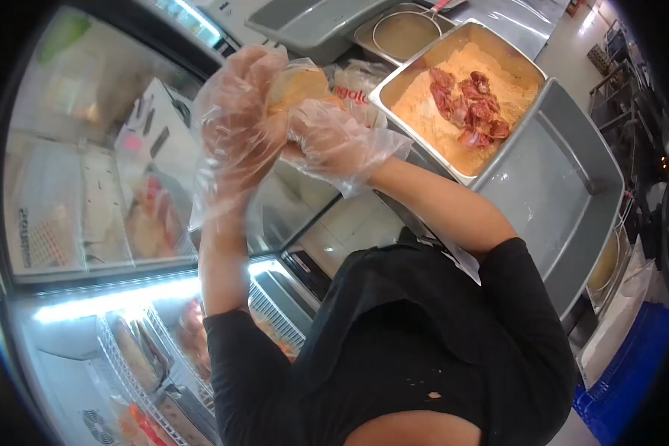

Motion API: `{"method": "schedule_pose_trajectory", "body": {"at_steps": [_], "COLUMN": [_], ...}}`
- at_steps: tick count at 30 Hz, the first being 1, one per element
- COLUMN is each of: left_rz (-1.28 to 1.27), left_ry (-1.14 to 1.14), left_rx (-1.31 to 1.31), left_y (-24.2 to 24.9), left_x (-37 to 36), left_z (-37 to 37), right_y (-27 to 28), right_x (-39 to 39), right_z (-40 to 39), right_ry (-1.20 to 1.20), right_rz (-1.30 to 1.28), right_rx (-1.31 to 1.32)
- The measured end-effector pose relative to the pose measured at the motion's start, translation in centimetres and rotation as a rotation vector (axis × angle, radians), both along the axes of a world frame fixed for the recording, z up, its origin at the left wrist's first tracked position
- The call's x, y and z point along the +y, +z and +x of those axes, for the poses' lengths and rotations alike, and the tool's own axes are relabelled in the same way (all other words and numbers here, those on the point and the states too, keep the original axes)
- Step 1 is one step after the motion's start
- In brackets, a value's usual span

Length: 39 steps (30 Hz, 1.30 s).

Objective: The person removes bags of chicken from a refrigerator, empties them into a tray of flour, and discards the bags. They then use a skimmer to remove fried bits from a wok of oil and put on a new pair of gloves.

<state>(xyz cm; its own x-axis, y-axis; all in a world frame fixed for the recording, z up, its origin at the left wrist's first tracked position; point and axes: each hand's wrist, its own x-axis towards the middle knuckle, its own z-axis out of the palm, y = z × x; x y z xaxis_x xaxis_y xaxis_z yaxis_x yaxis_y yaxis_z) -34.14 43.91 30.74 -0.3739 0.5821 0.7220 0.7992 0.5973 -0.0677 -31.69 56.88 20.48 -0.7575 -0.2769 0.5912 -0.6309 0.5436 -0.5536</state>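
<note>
Both my hands wear loose clear plastic gloves and are raised together at the upper middle of the view. My left hand [238,104] is wrapped around one side of a rounded tan item [299,88]; its exact kind is not clear. My right hand [325,137] closes on the item's lower right side, fingers curled. Right of my hands stands a steel pan [418,141] filled with orange-tan powder [468,67]. Pieces of dark red raw meat [470,108] lie on that powder. Behind my right hand is a clear plastic bag [360,85] with red lettering.
On the left stands a lit glass-door refrigerator [126,301] with wire racks of packaged food. A grey tub [550,201] sits right of the pan; another grey tub [305,30] lies behind. A round sieve [407,36] rests in a metal container. Something blue [624,372] is at lower right.
</note>
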Motion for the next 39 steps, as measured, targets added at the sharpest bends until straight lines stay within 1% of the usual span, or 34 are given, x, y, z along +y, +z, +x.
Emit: {"method": "schedule_pose_trajectory", "body": {"at_steps": [2, 3, 5, 6, 7, 8, 9, 10, 11, 12, 13, 15, 17, 18, 19, 20, 21, 22, 23, 24, 25, 26, 27, 29, 30, 31, 32, 33, 34, 35, 36, 39], "left_rz": [-0.123, -0.130, -0.167, -0.192, -0.199, -0.222, -0.245, -0.338, -0.343, -0.504, -0.666, -0.875, -0.942, -0.936, -0.936, -0.947, -0.990, -1.034, -1.041, -0.860, -0.671, -0.656, -0.664, -0.923, -0.896, -0.895, -0.899, -0.906, -0.910, -0.850, -0.787, -0.782], "left_ry": [-0.027, -0.049, -0.042, -0.054, -0.058, -0.021, 0.012, 0.078, 0.072, 0.175, 0.282, 0.347, 0.344, 0.274, 0.200, 0.184, 0.135, 0.087, 0.078, -0.038, -0.152, -0.182, -0.190, 0.009, 0.007, -0.014, 0.092, 0.199, 0.178, 0.246, 0.319, 0.308], "left_rx": [-0.073, -0.066, -0.088, -0.130, -0.117, -0.123, -0.128, -0.187, -0.182, -0.229, -0.270, -0.305, -0.410, -0.365, -0.327, -0.318, -0.310, -0.308, -0.307, -0.125, 0.061, 0.053, 0.050, -0.095, 0.060, 0.062, -0.013, -0.091, -0.088, -0.170, -0.251, -0.241], "left_y": [-0.3, -0.6, -1.4, -1.8, -2.4, -3.2, -3.1, -3.3, -3.6, -4.1, -4.6, -8.7, -12.2, -15.5, -17.9, -16.9, -14.9, -14.0, -14.6, -15.4, -16.0, -16.8, -17.2, -17.6, -19.6, -19.7, -19.5, -19.3, -18.1, -15.8, -14.0, -12.4], "left_x": [1.9, 3.0, 4.9, 5.7, 6.5, 7.4, 8.5, 9.6, 10.6, 11.5, 12.3, 13.0, 13.3, 12.7, 12.3, 12.9, 13.3, 13.4, 13.3, 13.2, 13.3, 13.5, 13.3, 13.9, 12.8, 12.5, 12.6, 12.6, 13.1, 13.7, 14.0, 14.5], "left_z": [-2.3, -3.7, -6.6, -8.4, -9.9, -11.5, -12.5, -13.3, -14.1, -15.0, -16.2, -20.5, -21.8, -24.1, -25.8, -25.0, -23.0, -21.6, -21.5, -21.7, -22.3, -22.6, -22.8, -23.5, -25.7, -27.2, -28.6, -29.4, -29.1, -28.0, -27.2, -27.9], "right_y": [-0.1, -0.1, 0.3, 0.6, 0.8, -1.2, -1.1, -1.3, -1.5, -2.3, -3.6, -7.0, -13.4, -15.2, -16.9, -17.8, -17.7, -17.4, -17.3, -17.4, -17.5, -17.5, -16.7, -13.4, -14.8, -17.5, -18.8, -17.6, -15.4, -13.4, -12.1, -8.6], "right_x": [1.8, 2.9, 4.8, 5.8, 6.4, 6.7, 7.3, 8.1, 8.7, 8.7, 8.6, 7.9, 6.1, 5.9, 5.8, 5.9, 5.9, 5.6, 5.4, 5.1, 4.8, 4.9, 5.0, 6.3, 6.0, 5.4, 5.4, 5.7, 6.2, 6.5, 6.8, 6.7], "right_z": [-2.1, -3.0, -4.4, -5.2, -6.3, -8.9, -9.5, -9.8, -10.1, -10.8, -11.7, -13.9, -15.7, -16.8, -17.6, -17.9, -17.9, -17.8, -17.7, -17.3, -17.2, -17.5, -16.9, -15.5, -16.7, -19.1, -20.8, -21.2, -21.2, -20.8, -20.6, -20.0], "right_ry": [-0.034, -0.049, -0.054, -0.076, -0.096, -0.163, -0.173, -0.185, -0.194, -0.218, -0.221, -0.239, -0.343, -0.362, -0.358, -0.350, -0.367, -0.366, -0.360, -0.367, -0.385, -0.405, -0.410, -0.375, -0.393, -0.415, -0.439, -0.460, -0.455, -0.439, -0.445, -0.451], "right_rz": [-0.043, -0.076, -0.127, -0.102, -0.081, -0.018, -0.026, 0.009, 0.046, 0.013, 0.002, 0.132, -0.026, -0.035, 0.066, 0.170, 0.162, 0.212, 0.267, 0.264, 0.284, 0.304, 0.297, 0.387, 0.384, 0.230, 0.080, 0.078, 0.045, 0.013, 0.015, 0.042], "right_rx": [-0.006, -0.031, 0.037, -0.059, -0.157, -0.083, -0.071, -0.043, -0.019, -0.084, -0.077, -0.311, -0.165, -0.153, -0.111, -0.077, -0.084, -0.202, -0.315, -0.315, -0.229, -0.143, -0.149, -0.277, -0.284, -0.131, 0.027, 0.018, -0.174, -0.368, -0.376, -0.363]}}
